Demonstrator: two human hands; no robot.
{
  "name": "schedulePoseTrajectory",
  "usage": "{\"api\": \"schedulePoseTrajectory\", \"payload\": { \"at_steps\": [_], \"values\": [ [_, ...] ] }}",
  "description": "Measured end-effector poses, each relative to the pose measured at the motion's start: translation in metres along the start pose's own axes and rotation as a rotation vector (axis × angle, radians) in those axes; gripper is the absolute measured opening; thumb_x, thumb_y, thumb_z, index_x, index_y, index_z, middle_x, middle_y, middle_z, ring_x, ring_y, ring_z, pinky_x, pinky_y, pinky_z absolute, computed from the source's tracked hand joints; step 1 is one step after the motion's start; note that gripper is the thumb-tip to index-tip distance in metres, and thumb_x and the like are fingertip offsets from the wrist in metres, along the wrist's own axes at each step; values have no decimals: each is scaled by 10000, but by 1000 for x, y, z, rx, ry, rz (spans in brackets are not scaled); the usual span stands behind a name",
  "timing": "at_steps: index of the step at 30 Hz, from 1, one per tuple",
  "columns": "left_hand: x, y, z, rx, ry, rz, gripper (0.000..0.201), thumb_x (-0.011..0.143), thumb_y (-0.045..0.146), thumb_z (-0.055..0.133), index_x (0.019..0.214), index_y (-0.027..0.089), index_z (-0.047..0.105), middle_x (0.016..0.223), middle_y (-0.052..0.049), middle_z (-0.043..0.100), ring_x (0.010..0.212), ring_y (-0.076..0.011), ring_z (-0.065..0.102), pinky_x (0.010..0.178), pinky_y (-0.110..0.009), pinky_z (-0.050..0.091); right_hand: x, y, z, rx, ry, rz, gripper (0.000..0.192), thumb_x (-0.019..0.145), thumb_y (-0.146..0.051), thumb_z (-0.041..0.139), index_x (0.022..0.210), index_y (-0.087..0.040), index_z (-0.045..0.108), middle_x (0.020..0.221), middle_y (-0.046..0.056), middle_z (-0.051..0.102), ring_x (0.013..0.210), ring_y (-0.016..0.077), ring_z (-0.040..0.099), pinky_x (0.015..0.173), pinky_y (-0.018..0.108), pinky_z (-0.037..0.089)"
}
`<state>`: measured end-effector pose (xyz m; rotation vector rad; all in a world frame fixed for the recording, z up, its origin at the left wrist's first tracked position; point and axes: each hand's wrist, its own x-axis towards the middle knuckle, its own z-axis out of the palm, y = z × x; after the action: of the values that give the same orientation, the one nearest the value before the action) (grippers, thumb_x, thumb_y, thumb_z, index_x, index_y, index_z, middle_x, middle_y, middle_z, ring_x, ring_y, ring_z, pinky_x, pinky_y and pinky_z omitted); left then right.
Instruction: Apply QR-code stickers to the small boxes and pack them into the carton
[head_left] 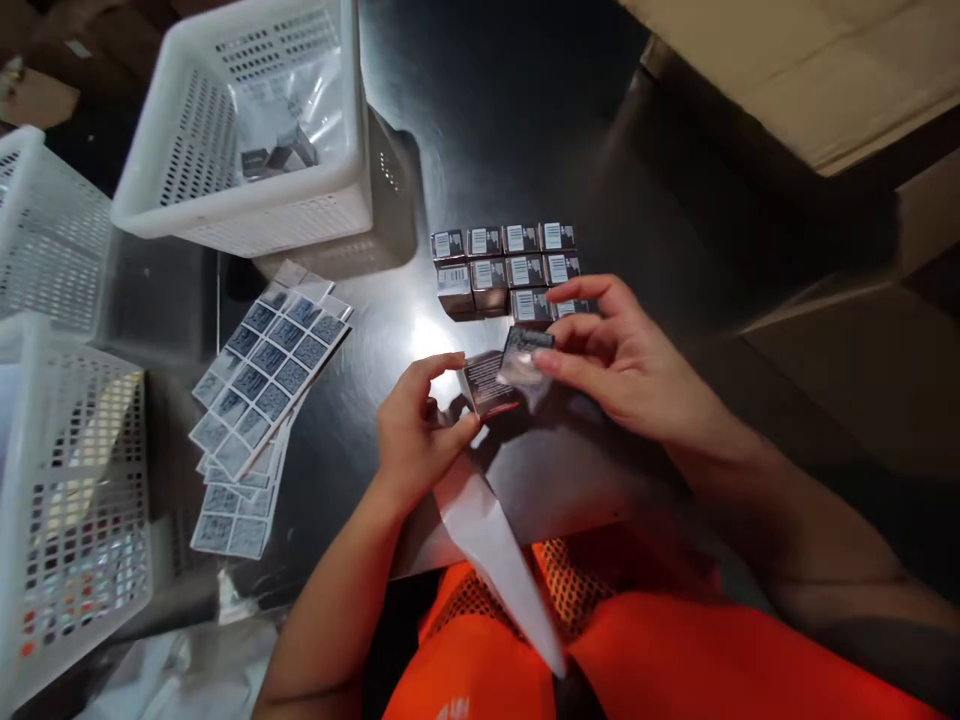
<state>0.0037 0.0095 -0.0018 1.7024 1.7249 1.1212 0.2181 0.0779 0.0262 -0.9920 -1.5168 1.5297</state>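
Note:
My left hand (412, 430) grips a small dark printed box (487, 390) between thumb and fingers, above the metal table. Between the thumb and fingers of my right hand (634, 365) is a small dark-printed sticker label (525, 355), partly clear, which overlaps the box's right end in view; whether it touches the box I cannot tell. A white paper strip (480, 530) hangs below my left hand, its upper end hidden. Just beyond my hands, several small boxes (487, 272) with barcodes stand in close rows. Sheets of printed labels (274, 365) lie fanned out at left.
A white perforated basket (277, 210) with small boxes and clear plastic stands at the back left. Two more baskets, one farther back (52, 250) and one nearer (82, 520), line the left edge. Cardboard boxes (825, 70) are at the right.

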Motion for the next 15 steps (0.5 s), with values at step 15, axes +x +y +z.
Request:
{"api": "schedulePoseTrajectory", "payload": {
  "at_steps": [15],
  "values": [
    [-2, -1, -3, 39, 1, 79, 433, 751, 220, 803, 1170, 246, 692, 1209, -42, 769, 741, -117, 684, 511, -199, 429, -4, -7, 2, -36, -63, -87, 464, 904, -311, 721, 1238, -293, 399, 884, -28, 627, 788, 174, 696, 690, 316, 580]
  ]
}}
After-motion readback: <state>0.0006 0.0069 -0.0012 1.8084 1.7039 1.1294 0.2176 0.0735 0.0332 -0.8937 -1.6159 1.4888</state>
